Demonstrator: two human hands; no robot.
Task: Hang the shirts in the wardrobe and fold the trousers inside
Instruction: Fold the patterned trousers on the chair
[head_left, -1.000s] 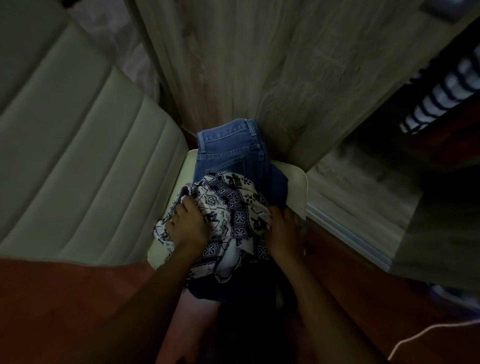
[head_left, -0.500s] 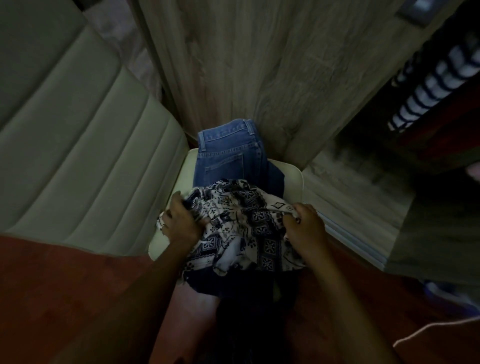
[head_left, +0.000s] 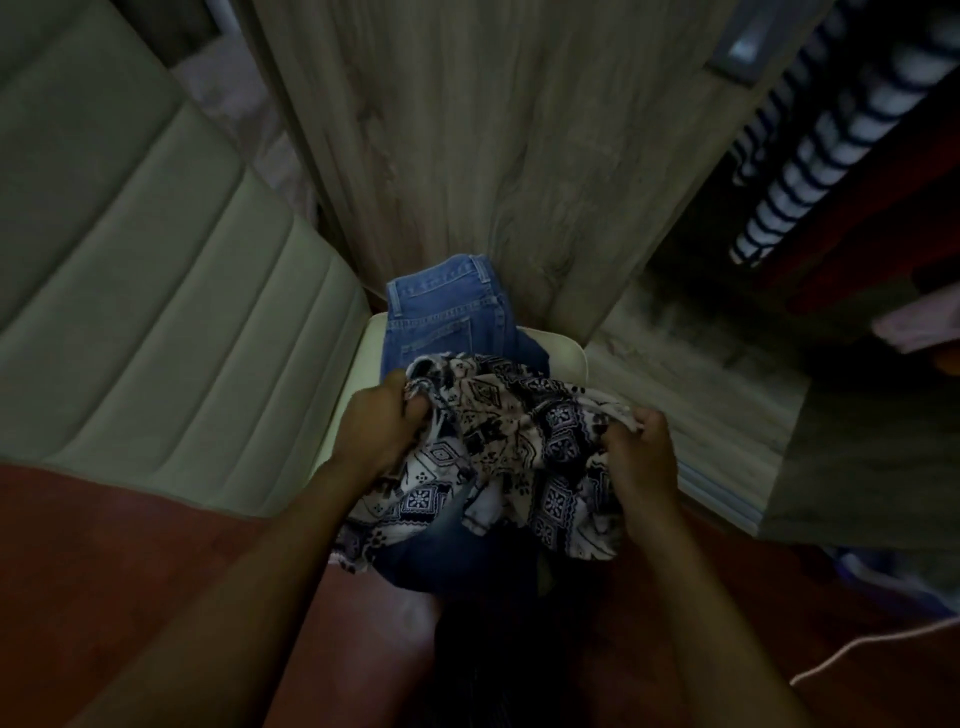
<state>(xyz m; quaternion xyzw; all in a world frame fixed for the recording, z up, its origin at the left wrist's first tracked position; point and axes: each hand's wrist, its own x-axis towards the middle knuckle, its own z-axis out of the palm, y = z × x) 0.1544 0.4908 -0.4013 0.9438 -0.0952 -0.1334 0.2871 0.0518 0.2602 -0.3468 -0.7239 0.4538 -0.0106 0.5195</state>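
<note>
Soft printed cloth shirt (head_left: 498, 441), sturdy blue denim jeans (head_left: 441, 312), matt grained wood wardrobe door (head_left: 493, 130), smooth ribbed padded headboard (head_left: 156, 312), glossy reddish floor (head_left: 104, 571)

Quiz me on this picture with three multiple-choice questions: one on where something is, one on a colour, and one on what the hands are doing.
1. Where do the jeans lie?
A) on the cream seat, partly beneath the patterned shirt
B) draped over the person's shoulder
C) inside a laundry basket

2. What colours is the striped garment hanging at the upper right?
A) red and yellow
B) dark and white
C) plain green

3. How is the patterned shirt held?
A) by one hand alone
B) by neither hand
C) by both the left hand and the right hand

Answers:
1 A: the denim waistband shows on the seat just past the shirt.
2 B: dark and white bands alternate along it.
3 C: each hand's fingers curl round a bunch of the cloth.
</note>
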